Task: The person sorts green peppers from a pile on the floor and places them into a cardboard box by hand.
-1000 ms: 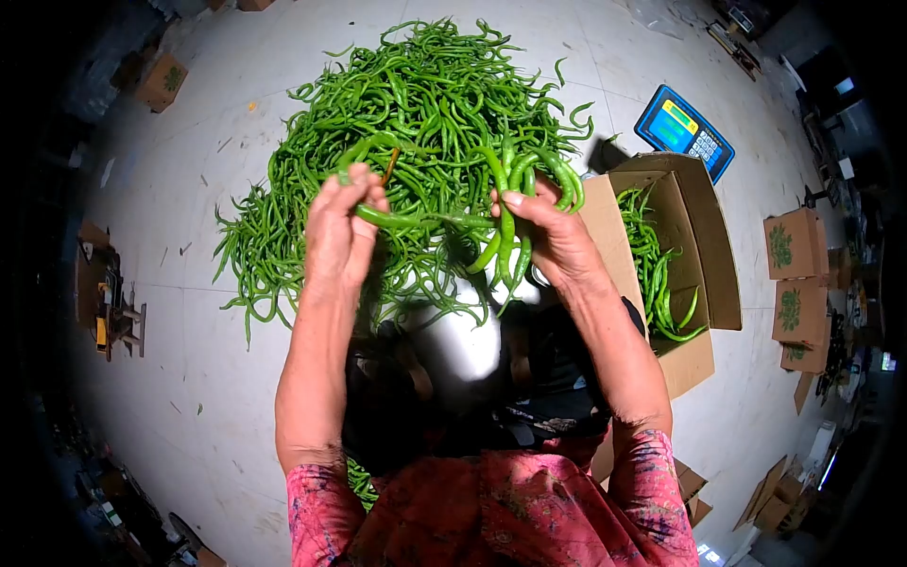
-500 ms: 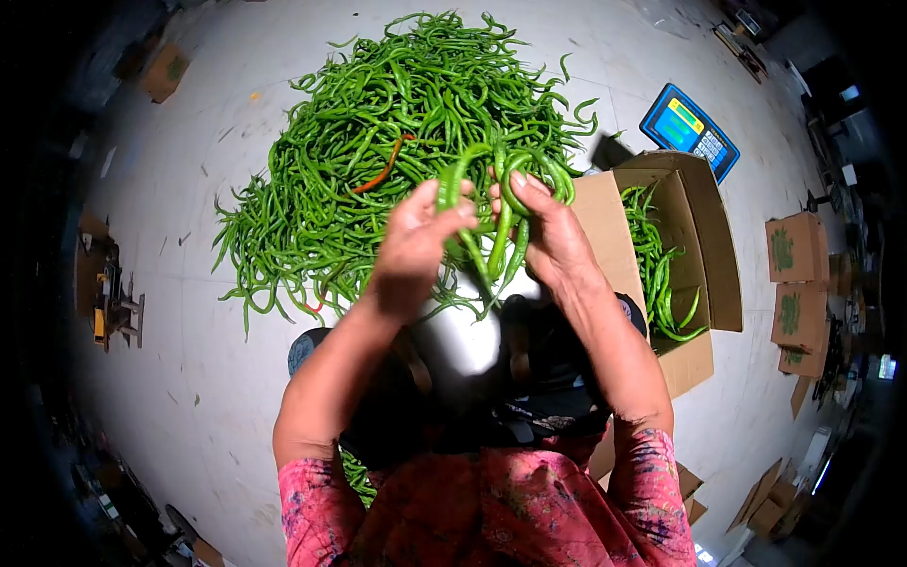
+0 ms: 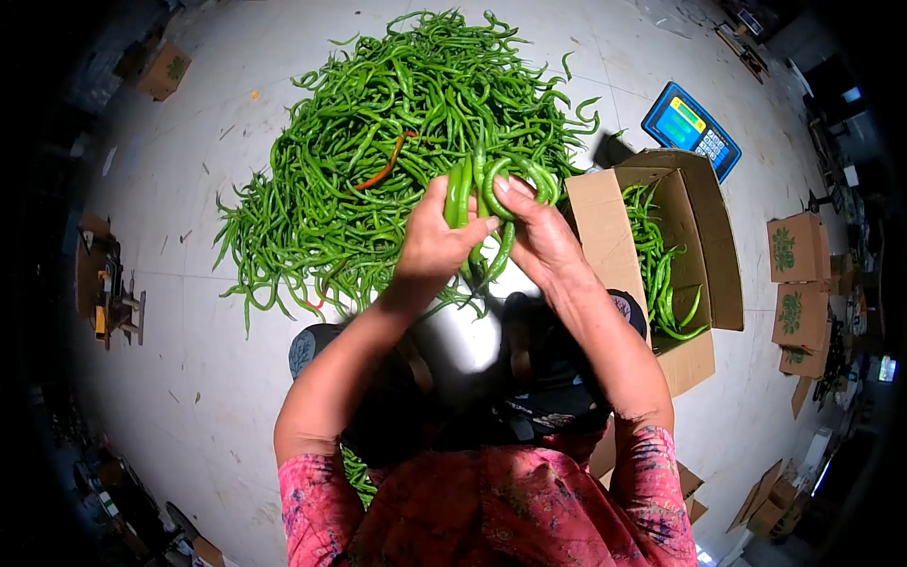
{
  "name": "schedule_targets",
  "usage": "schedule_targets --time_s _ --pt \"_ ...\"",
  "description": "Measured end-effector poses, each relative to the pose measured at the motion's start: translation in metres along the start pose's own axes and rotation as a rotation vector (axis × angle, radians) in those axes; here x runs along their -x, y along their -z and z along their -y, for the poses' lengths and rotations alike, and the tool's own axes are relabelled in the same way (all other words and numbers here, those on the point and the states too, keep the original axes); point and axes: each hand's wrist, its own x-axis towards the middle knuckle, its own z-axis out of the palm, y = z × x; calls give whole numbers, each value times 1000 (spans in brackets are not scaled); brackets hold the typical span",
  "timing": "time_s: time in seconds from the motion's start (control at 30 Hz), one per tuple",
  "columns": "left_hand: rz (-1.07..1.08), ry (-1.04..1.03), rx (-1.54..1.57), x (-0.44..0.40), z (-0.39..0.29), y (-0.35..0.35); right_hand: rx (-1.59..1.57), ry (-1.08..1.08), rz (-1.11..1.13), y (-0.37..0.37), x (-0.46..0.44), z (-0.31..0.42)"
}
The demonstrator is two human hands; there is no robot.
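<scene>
Long green chili peppers [image 3: 479, 180] are bunched between my two hands, above the near edge of a big pile. My left hand [image 3: 436, 231] is closed on some of them, its thumb laid across toward the other hand. Curled peppers stick out of my right hand [image 3: 540, 227], whose thumb presses on them. The two hands nearly meet, and the lower ends of the peppers hang down between them. Behind lies the heap of green chili peppers [image 3: 378, 113] on the floor, with one red pepper [image 3: 385, 163] on top.
To the right stands an open cardboard box [image 3: 600, 222] with green peppers inside. A blue scale display [image 3: 690, 130] is behind it. Printed cartons [image 3: 798, 248] are stacked at the far right, and another carton [image 3: 163, 72] sits far left on the pale floor [image 3: 189, 378].
My left hand has moved right and slightly down, closer to my right hand. The peppers in the two hands are now gathered side by side.
</scene>
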Motion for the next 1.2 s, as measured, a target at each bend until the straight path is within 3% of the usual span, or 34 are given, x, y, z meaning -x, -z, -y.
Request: schedule_targets --time_s 0.1,0.23,0.33,0.57,0.9,1.2 --pt "-62 -64 -216 -2 2 1 -29 -6 -22 0 -2 -1" --pt "16 61 130 -4 -9 12 -1 -7 -84 4 0 6" --pt "-41 137 464 -12 -5 29 81 5 -119 13 0 12" --pt "77 88 703 -14 -10 46 201 73 -194 13 4 18" --pt "109 130 703 -16 -7 42 186 -13 -144 0 6 11" --pt "98 96 307 -14 -2 15 312 -157 -173 -15 11 6"
